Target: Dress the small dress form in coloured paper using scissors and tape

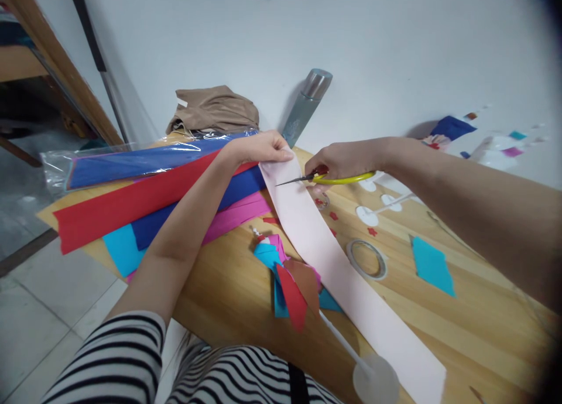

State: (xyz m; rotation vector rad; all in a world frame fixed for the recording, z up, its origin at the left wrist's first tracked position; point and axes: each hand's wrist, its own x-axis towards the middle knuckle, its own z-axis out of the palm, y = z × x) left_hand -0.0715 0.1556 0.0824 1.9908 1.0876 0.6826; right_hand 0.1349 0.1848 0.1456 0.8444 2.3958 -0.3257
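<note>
Wooden table (483,316) under pink paper strip (333,257), white wall (395,41)

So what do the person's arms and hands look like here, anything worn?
Both hands are bare: no gloves, rings or watch show on the left hand or the right hand. The forearms are uncovered. A black-and-white striped sleeve covers the left upper arm; the right arm's sleeve is out of view.

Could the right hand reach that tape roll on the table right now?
Probably reachable: the tape roll lies uncovered on the table, close to the right hand with nothing between. But that hand holds the yellow scissors, so grasping it looks awkward.
</note>
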